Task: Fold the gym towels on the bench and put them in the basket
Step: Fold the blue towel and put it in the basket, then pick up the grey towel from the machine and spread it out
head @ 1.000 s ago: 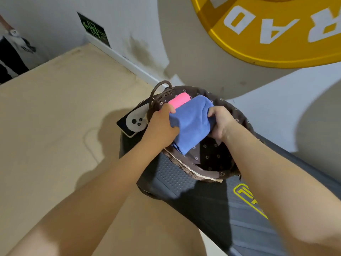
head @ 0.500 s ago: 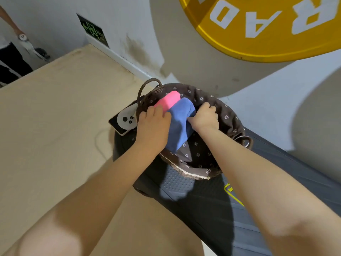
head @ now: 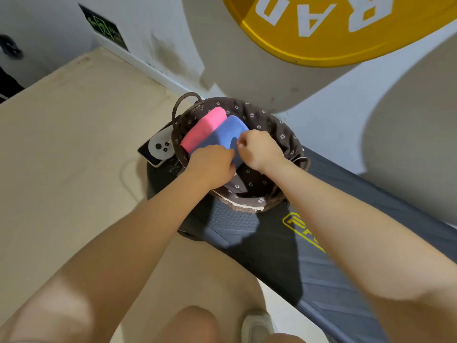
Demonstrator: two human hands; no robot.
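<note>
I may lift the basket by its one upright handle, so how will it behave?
The basket looks woven and cloth-lined, so probably light with some give. Holding only a pink towel and a blue towel, it should lift easily. Raised by the handle at one side, it would likely tilt.

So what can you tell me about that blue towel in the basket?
The folded blue cloth towel looks soft and plain, a thick oblong bundle. It lies tilted inside the brown wicker basket with a flowered lining, side by side with a folded pink towel. The left hand covers its near end; the right hand pinches its edge.
</note>
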